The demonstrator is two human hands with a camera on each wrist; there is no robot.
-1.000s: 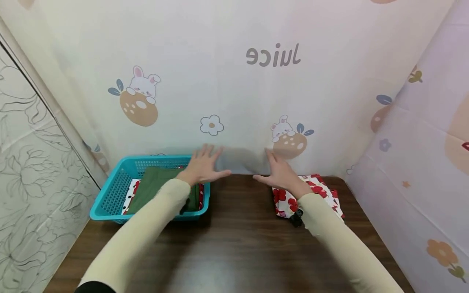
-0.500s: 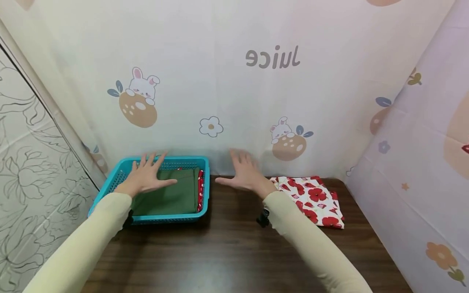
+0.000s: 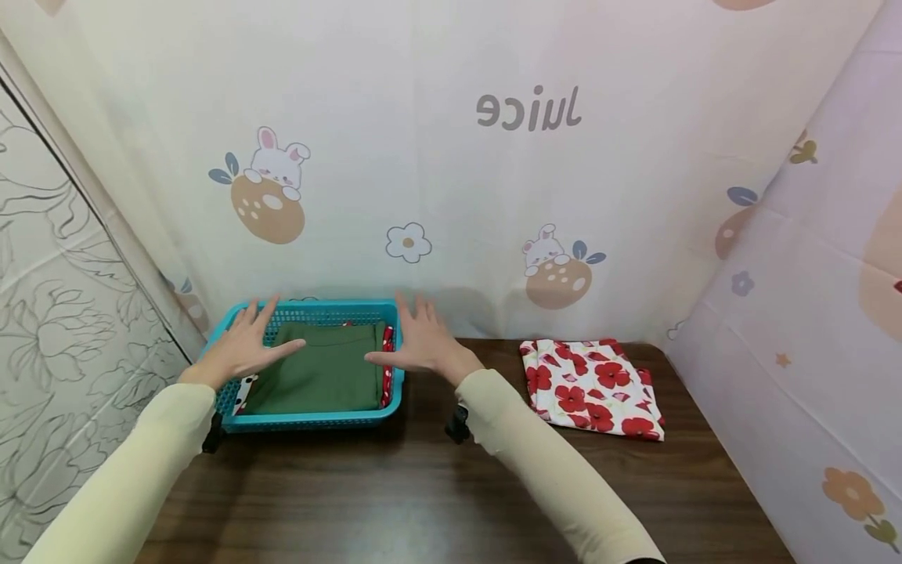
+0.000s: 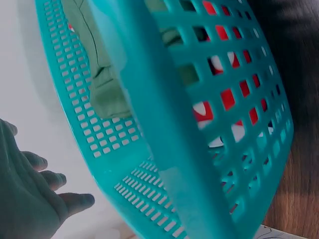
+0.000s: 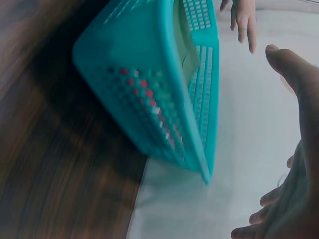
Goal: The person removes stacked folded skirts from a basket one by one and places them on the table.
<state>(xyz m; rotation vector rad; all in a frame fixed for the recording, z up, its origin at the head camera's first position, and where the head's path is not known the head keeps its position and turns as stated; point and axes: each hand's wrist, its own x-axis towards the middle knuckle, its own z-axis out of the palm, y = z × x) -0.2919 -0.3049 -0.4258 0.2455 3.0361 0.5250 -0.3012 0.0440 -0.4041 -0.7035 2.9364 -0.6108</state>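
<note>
If lifting unevenly, could perhaps tip basket [image 3: 310,421] at frame's left. Holding nothing with spread left hand [image 3: 242,349] and right hand [image 3: 426,345].

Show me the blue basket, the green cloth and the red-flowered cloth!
Blue basket [image 3: 303,420], head view: its near rim.
Green cloth [image 3: 320,370], head view: middle of its top.
Red-flowered cloth [image 3: 593,389], head view: middle of its top.

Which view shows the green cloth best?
Head view: it looks down on the green cloth, most of its top visible inside the basket. Left wrist shows mainly a folded end; right wrist, a narrow strip behind the basket's side.
</note>
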